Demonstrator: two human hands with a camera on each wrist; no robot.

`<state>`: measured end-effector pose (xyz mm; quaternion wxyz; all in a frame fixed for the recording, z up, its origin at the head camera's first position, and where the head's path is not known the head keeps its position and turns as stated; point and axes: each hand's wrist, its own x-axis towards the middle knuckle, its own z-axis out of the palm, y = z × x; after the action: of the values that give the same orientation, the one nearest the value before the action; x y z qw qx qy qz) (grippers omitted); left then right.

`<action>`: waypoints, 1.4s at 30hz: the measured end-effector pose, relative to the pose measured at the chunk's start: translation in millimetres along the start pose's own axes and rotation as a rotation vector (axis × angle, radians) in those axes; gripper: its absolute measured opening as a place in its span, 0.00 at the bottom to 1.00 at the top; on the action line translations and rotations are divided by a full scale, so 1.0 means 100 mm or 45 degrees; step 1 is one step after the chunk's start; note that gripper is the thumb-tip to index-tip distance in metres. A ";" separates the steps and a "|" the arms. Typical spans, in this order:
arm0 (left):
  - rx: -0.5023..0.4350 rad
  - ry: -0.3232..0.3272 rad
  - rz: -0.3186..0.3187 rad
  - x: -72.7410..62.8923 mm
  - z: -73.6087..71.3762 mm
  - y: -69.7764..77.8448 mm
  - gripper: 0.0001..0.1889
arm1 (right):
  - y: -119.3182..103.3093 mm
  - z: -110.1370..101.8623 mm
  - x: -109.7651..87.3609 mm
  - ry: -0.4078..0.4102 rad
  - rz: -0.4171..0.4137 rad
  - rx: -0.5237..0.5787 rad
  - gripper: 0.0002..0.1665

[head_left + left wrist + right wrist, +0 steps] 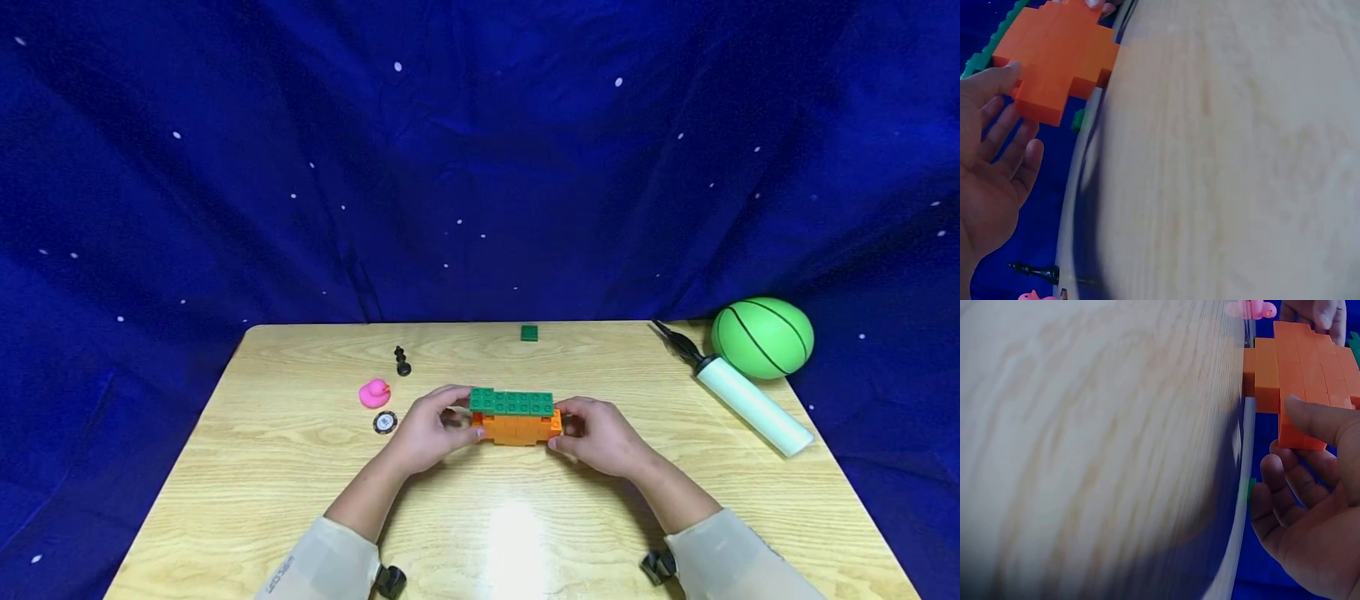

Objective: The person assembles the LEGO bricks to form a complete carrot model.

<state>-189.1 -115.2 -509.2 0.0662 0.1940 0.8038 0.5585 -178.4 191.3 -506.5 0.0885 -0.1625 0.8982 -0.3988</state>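
Note:
An orange toy-brick build (515, 430) with green studded bricks (517, 403) along its top stands between both hands at the middle of the table. My left hand (433, 427) grips its left end, thumb on the near face and fingers behind. At the other end my right hand (600, 433) pinches the orange bricks between thumb and fingers. The left wrist view shows the orange build's (1054, 53) stepped, smooth side. In the right wrist view the right thumb presses the same orange build (1310, 369), with the other fingers curled below it.
Left of the hands lie a pink rubber duck (374, 393), a black chess piece (402, 362) and a poker chip (385, 422). One green brick (529, 333) sits near the table's far edge. A hand pump (750, 404) and a green ball (762, 337) are at the right.

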 end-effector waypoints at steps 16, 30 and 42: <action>0.131 -0.050 -0.071 -0.01 0.04 -0.08 0.21 | 0.06 -0.03 0.05 -0.028 -0.025 0.028 0.28; 0.151 -0.048 -0.082 -0.01 0.04 -0.09 0.20 | 0.17 -0.11 0.10 -0.046 -0.019 0.075 0.29; 0.171 -0.038 -0.081 -0.02 0.05 -0.09 0.18 | 0.19 -0.16 0.33 -0.010 -0.060 0.044 0.22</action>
<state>-187.7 -114.5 -519.1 0.0827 0.1807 0.8441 0.4980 -218.1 201.7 -511.2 0.0852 -0.1836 0.8867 -0.4156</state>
